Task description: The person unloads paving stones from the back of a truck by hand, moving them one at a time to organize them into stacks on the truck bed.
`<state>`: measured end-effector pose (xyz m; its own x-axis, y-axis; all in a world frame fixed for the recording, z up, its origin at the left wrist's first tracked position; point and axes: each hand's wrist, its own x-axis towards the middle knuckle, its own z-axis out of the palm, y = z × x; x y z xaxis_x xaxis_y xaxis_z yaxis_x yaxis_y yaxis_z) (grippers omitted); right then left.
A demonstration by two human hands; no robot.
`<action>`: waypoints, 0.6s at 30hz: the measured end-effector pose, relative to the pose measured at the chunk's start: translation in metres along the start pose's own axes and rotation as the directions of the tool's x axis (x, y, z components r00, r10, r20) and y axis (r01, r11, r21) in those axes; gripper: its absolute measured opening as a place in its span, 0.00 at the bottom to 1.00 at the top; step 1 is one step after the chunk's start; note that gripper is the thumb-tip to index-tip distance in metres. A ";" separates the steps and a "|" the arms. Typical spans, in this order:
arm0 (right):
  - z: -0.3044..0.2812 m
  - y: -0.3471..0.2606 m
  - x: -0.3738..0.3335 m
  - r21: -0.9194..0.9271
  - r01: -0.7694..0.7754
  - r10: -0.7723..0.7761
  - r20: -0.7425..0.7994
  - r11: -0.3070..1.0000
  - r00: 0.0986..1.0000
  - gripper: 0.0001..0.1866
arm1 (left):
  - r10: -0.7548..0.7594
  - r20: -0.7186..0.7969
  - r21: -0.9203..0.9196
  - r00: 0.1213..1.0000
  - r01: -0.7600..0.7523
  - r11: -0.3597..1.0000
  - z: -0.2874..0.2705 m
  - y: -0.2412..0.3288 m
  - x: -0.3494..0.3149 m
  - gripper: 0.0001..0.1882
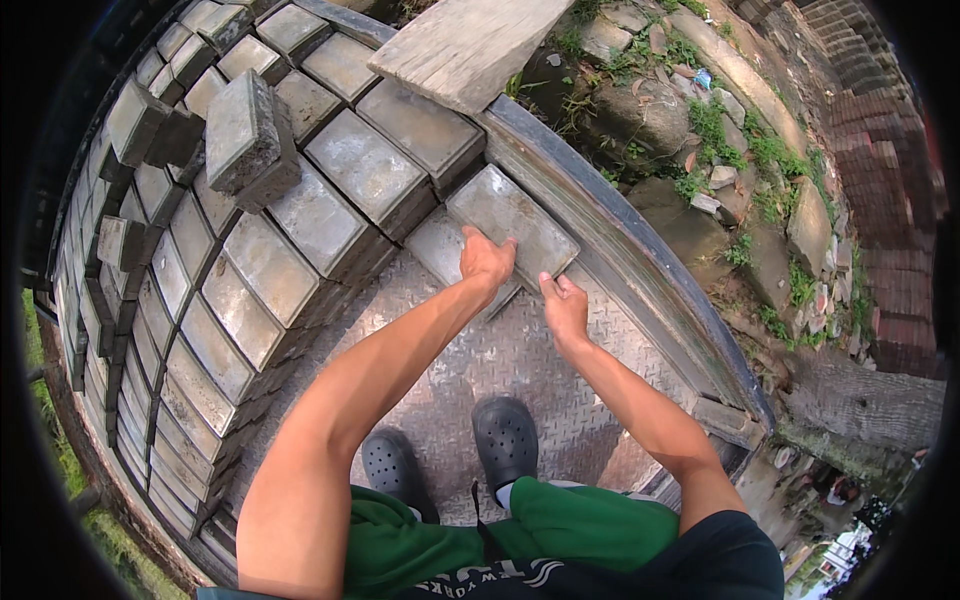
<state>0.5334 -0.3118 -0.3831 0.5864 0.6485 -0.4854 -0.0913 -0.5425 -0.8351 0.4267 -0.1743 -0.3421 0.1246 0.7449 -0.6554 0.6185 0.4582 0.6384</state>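
Observation:
A grey rectangular paving block point(520, 215) lies in front of me against the truck bed's side wall, partly over another paving block point(438, 240) lower down. My left hand point(487, 258) is closed at its near left edge, thumb against the side and some fingers hidden. At the near right corner, my right hand point(565, 308) is closed with thumb and curled fingers by the edge. Both hands appear to grip the same block. Stacked paving blocks point(365, 165) rise just beyond and to the left.
A wooden plank point(470, 45) lies across the far end of the side wall point(640, 260). Loose blocks point(250, 140) sit on top of the stack. My dark clogs point(505, 440) stand on the metal tread floor point(430, 380). Outside are rocks point(640, 120) and weeds.

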 end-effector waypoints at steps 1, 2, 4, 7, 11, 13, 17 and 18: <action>0.001 -0.007 -0.003 0.029 -0.011 0.012 -0.036 1.000 0.999 0.35 | -0.005 -0.032 0.065 0.999 0.007 0.998 0.000 0.004 -0.005 0.51; 0.003 -0.012 -0.006 0.061 -0.021 0.025 -0.070 0.998 0.997 0.33 | -0.017 -0.031 0.067 0.999 0.019 0.998 -0.004 0.008 -0.004 0.51; 0.011 -0.020 0.003 -0.010 -0.004 0.004 -0.077 1.000 0.997 0.32 | 0.029 -0.045 0.036 0.999 -0.028 0.999 -0.010 0.012 0.006 0.50; 0.016 -0.027 0.011 -0.099 0.017 -0.027 -0.097 0.995 0.995 0.29 | 0.013 -0.039 0.017 0.999 -0.013 1.000 -0.012 0.009 0.020 0.50; 0.007 -0.071 -0.003 -0.365 -0.130 0.127 -0.032 0.922 0.991 0.27 | 0.061 -0.145 0.050 0.988 -0.054 0.997 -0.009 0.005 0.017 0.34; 0.000 -0.060 0.004 -0.335 -0.064 0.052 -0.045 0.940 0.998 0.27 | 0.076 -0.085 0.176 0.993 -0.060 0.983 -0.013 0.018 0.016 0.35; 0.002 -0.043 0.009 -0.408 0.140 -0.179 -0.059 0.902 0.982 0.28 | 0.039 -0.050 0.201 0.998 -0.028 0.979 -0.026 0.022 0.023 0.36; -0.001 -0.044 0.009 -0.402 0.162 -0.198 -0.050 0.901 0.979 0.28 | 0.025 0.094 0.237 0.995 -0.047 0.970 -0.036 0.021 0.026 0.34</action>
<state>0.5434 -0.2830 -0.3505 0.6320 0.7156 -0.2973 0.3364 -0.5990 -0.7267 0.4152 -0.1281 -0.3309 0.2128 0.7074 -0.6740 0.7781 0.2945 0.5548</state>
